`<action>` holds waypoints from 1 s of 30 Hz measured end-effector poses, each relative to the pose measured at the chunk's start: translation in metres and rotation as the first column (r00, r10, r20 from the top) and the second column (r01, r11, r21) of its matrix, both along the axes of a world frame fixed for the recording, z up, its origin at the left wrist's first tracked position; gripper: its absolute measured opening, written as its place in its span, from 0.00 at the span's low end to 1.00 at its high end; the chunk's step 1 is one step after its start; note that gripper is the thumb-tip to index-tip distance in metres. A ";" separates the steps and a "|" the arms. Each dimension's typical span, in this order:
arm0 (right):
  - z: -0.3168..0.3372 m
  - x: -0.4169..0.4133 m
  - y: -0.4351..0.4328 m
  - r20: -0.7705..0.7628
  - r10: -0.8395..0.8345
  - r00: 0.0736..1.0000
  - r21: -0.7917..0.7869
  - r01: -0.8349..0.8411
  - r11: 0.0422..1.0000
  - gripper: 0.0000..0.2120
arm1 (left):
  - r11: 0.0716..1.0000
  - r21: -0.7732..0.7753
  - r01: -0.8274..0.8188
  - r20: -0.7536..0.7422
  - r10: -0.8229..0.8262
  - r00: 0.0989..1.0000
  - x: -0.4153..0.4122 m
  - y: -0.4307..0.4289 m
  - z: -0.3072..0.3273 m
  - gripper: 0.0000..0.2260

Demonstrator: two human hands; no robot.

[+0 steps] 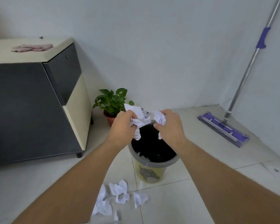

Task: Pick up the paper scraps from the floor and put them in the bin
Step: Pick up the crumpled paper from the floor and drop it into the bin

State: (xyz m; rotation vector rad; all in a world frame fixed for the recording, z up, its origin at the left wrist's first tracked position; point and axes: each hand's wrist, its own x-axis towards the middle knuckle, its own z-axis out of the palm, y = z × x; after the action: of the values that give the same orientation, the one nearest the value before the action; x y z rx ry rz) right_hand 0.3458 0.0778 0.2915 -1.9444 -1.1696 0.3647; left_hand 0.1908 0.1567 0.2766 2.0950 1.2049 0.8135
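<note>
Nearest the camera, loose paper scraps point(115, 198) lie crumpled on the tiled floor point(176, 204), just in front of the bin point(152, 165) and btwn the two forearms. Bin stands upright, grey rim, yellowish wall, black liner inside; a few bits of paper show at the near inner edge.

Both arms reach fwd over the bin mouth. Left hand point(124, 126) is clenched round a wad of crumpled paper point(137, 125), a tail of it hanging down over the opening. Right hand point(168, 125) is curled, fingers closed on a second wad point(158, 118), w/ a small piece showing below the palm. A flat sheet point(142, 114) w/ a QR code sticks up btwn the hands; can't tell which hand grips it.

Behind the bin, a potted plant point(111, 104) sits near the wall. Left: dark cabinet point(31, 102) w/ a pink cloth point(32, 47) on top. Right: purple flat mop point(223, 128), handle leaning on the wall.
</note>
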 end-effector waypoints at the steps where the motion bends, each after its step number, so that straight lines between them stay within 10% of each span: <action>1: -0.002 0.006 0.000 0.006 -0.010 1.000 -0.005 0.010 1.000 0.20 | 0.999 -0.040 0.033 0.014 -0.033 0.999 0.009 0.000 -0.002 0.08; 12: -0.056 0.035 0.020 -0.029 -0.096 0.995 -0.092 0.093 0.991 0.23 | 0.982 -0.189 -0.005 -0.035 -0.001 0.999 0.052 0.005 -0.061 0.09; 18: -0.075 0.032 0.036 -0.142 -0.120 0.983 -0.182 0.093 0.979 0.27 | 0.902 -0.422 0.093 0.040 -0.084 0.996 0.056 0.006 -0.080 0.37; 30: -0.084 0.011 0.025 0.215 0.127 0.968 -0.462 -0.014 0.887 0.28 | 0.922 -0.380 -0.077 0.066 0.110 0.992 -0.028 0.019 -0.097 0.25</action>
State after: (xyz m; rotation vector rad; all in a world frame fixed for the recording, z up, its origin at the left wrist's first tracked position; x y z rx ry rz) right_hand 0.3573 0.1033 0.2073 -2.4129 -1.4088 0.4905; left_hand 0.1627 0.1753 0.1798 1.6854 1.3062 0.6452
